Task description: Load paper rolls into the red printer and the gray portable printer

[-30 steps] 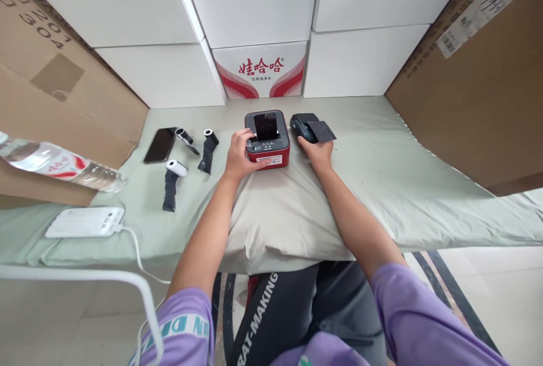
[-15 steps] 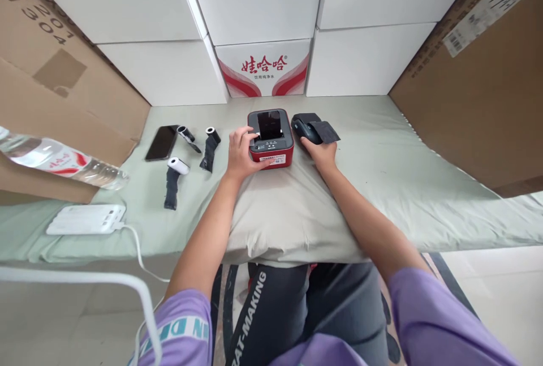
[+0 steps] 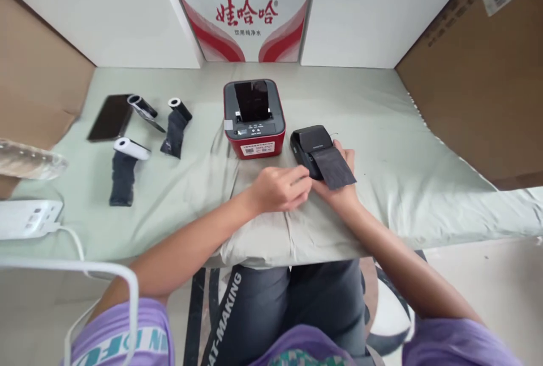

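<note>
Two printers stand on the cloth-covered tabletop [image 3: 382, 128]: one red printer [image 3: 254, 120] at centre and, just right of it, one black printer [image 3: 311, 148] with a dark paper strip [image 3: 335, 167] hanging out. The right hand [image 3: 341, 185] cups the black printer from beneath and behind; the left hand [image 3: 280, 188], fingers curled, touches its near corner. At left lie three paper rolls [image 3: 127, 148], one phone [image 3: 111, 117] and one power strip [image 3: 25, 219].

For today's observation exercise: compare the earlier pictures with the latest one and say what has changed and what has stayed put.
The left hand has let go of the red printer and crossed to the small black printer. The right hand now holds that black printer, which has been drawn nearer the person, off the red one's side. The camera has also tipped down and closer. The phone and three paper rolls lie as before.
</note>
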A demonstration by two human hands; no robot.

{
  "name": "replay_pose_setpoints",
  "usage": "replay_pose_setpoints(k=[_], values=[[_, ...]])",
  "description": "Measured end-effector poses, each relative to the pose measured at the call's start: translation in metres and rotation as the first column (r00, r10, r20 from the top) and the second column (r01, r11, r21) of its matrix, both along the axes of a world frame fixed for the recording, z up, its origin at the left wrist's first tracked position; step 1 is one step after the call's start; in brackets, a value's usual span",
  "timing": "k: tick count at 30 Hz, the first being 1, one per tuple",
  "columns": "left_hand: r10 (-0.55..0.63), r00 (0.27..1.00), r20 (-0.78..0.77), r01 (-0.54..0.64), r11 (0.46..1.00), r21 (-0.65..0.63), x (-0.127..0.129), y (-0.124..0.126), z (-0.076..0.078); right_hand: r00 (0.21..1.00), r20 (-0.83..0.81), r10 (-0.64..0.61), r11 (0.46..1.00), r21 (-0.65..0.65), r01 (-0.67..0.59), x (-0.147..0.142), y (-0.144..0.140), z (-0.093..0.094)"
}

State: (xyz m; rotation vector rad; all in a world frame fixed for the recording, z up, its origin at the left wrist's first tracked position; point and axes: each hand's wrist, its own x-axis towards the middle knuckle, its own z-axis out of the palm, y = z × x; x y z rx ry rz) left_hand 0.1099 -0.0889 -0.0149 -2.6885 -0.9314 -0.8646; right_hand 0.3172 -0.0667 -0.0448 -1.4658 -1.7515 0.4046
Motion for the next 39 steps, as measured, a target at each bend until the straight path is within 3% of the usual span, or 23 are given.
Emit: replay_pose_setpoints(k=[3,5,11,17,21,28,39], values=[[0.247,0.968,0.049,-0.243,0.966,-0.086,0.001,0.005,-0.004,0.998,0.057,0.008,1.000,0.001,-0.008,-0.005,-0.002,-0.006],[0.289,0.954,0.074,-0.280,0.954,-0.111,-0.001,0.008,-0.008,0.999,0.038,0.031,0.999,0.033,-0.032,-0.007,0.000,-0.007],[0.266,0.963,0.045,-0.249,0.941,-0.231,-0.003,0.008,-0.014,0.987,0.093,0.131,0.988,0.075,-0.138,-0.002,0.005,-0.006],[0.178,0.982,-0.067,-0.190,0.940,-0.284,-0.005,0.005,-0.002,0.986,0.098,0.134,0.991,0.003,-0.135,0.002,0.005,-0.003],[0.182,0.970,-0.161,-0.225,0.922,-0.314,0.000,0.005,0.005,0.988,0.089,0.126,0.992,0.001,-0.126,0.000,0.005,-0.003],[0.199,0.961,-0.193,-0.254,0.912,-0.323,0.006,0.005,0.008,0.992,0.082,0.099,0.995,0.004,-0.100,-0.002,0.005,-0.003],[0.165,0.958,-0.233,-0.224,0.940,-0.256,0.002,0.008,0.006,0.994,0.069,0.089,0.996,0.013,-0.091,-0.001,0.006,-0.004]])
